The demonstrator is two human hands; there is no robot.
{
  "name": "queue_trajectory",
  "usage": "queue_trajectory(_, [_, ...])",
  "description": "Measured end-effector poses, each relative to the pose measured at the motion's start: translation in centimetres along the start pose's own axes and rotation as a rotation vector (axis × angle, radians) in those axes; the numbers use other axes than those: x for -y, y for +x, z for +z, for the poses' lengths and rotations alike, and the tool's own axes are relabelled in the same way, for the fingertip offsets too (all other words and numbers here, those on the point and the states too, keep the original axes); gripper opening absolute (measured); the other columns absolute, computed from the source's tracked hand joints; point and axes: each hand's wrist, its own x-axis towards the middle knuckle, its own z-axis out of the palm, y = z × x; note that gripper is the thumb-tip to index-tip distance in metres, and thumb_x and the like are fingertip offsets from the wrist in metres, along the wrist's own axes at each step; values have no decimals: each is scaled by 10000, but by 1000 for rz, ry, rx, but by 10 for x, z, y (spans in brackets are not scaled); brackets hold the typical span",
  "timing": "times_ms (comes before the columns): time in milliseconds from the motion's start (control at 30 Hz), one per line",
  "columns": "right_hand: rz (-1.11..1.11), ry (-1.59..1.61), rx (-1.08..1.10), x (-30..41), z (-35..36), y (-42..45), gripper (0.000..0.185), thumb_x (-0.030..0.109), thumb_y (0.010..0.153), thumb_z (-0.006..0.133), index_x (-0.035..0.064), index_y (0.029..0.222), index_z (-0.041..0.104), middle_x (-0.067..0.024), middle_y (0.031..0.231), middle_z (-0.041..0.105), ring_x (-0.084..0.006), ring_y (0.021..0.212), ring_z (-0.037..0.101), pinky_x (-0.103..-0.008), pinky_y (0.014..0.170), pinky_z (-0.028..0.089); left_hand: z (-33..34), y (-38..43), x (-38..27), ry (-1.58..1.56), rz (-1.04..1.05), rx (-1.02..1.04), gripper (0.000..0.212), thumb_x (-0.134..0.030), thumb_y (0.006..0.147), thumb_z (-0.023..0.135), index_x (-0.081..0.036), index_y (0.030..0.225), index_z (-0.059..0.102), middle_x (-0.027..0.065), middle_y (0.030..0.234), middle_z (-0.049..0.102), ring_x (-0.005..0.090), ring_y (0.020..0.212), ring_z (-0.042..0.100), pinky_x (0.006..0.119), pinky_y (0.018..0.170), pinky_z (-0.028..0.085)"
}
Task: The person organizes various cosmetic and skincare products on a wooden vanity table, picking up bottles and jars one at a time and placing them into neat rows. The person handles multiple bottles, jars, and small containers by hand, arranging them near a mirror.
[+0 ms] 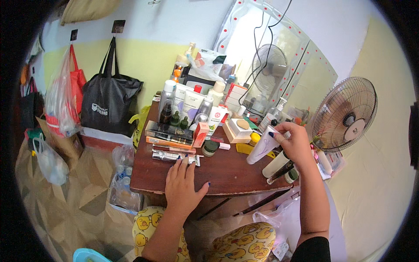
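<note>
My right hand (pixel 292 140) pinches a pale lilac squeeze tube (pixel 263 145) by its upper end, tilted over the right part of the dark wooden table (pixel 222 177). Below that hand stand a cream-coloured bottle (pixel 275 164), a dark slim tube (pixel 280 172) and a small green jar (pixel 291 176). My left hand (pixel 182 183) rests with fingers spread at the table's front left, its fingertips at a silver tube (pixel 167 156). Beyond them lie flat dark boxes (pixel 170 132), and a dark green jar (pixel 209 148) is to the right. A yellow comb (pixel 245 148) lies behind the lilac tube.
Bottles and tubes, among them a white tube (pixel 216 118), crowd the table's back before a mirror (pixel 242 36). A wire-caged fan (pixel 345 114) stands at right. White boxes (pixel 240 128) sit mid-table. A black bag (pixel 109 98) hangs on the left wall.
</note>
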Motion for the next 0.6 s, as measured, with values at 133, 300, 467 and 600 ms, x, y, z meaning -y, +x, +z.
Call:
queue_trajectory(133, [-187,235,112,31,17,4,142,74,786,684,-22,884,647,-130,819,660,-209,779,635,-308,713,484,-8,3,-6,-245,-19,-73,744,-323,737,731,-14,1324,395,189,1305,457,363,1228,429,467,1030,341])
queue_trajectory(300, [-446,341,208,95,31,-3,137,31,781,671,-8,911,653,-123,847,659,-221,786,634,-314,710,491,-21,2,8,-492,-82,-205,711,-200,732,746,-2,1318,396,213,1265,492,388,1152,489,447,956,412])
queue_trajectory(467, [-566,347,179,116,47,-3,153,30,787,665,0,937,654,-118,836,646,-234,756,620,-309,673,490,-35,3,20,-545,-30,-185,497,-156,757,713,-20,1196,525,187,1145,578,375,1045,558,440,910,440])
queue_trajectory(600, [-445,441,63,103,47,10,129,38,792,673,7,916,653,-100,806,632,-186,722,606,-284,641,469,-50,6,31,-357,-23,-361,480,-132,746,716,-20,1176,534,182,1146,577,358,1033,563,418,906,444])
